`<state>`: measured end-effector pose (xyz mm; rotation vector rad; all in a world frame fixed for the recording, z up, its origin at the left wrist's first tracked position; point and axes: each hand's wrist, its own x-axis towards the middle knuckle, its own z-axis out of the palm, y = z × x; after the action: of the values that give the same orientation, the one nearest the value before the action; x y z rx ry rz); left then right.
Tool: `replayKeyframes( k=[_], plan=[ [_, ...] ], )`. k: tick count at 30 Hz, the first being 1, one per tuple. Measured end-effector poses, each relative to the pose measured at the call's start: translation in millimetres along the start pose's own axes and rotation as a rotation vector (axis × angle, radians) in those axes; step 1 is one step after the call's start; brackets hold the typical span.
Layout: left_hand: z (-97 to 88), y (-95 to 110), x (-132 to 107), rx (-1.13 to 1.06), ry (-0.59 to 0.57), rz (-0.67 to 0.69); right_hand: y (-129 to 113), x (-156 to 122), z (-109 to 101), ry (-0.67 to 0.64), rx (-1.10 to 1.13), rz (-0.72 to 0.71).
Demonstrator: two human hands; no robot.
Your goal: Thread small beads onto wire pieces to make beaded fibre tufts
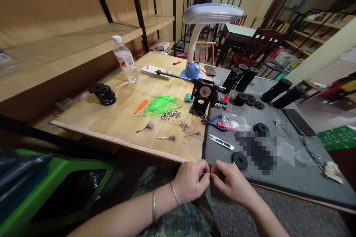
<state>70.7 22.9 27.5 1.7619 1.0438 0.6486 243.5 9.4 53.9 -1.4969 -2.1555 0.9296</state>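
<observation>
My left hand [192,180] and my right hand [228,180] meet fingertip to fingertip just over the table's front edge. Both are closed in a pinch. Whatever lies between the fingers is too small to make out. Near the right hand lie a black foam spool [239,160] and silver thread snips [221,142]. Beyond the left hand are small hook-like clusters [167,137] and a pile of coloured beads [170,114]. Bright green strands [161,105] are spread behind them, with an orange pointed tool [140,107] alongside.
A black hand-cranked winder [203,96] stands mid-table before a blue-and-white lamp [191,71]. Blue-handled pliers [215,122] lie beside it. Stacked black spools [233,80] stand at the back right. A water bottle [125,61] and more spools [102,93] are at left. A dark phone [299,121] lies right.
</observation>
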Motion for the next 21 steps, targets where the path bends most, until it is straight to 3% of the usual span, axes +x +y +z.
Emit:
replayKeyframes(
  k=[21],
  plan=[
    [-6.5,-10,-4,-0.146,-0.046,-0.034,10,-3,1,-0.015,0.099,-0.019]
  ],
)
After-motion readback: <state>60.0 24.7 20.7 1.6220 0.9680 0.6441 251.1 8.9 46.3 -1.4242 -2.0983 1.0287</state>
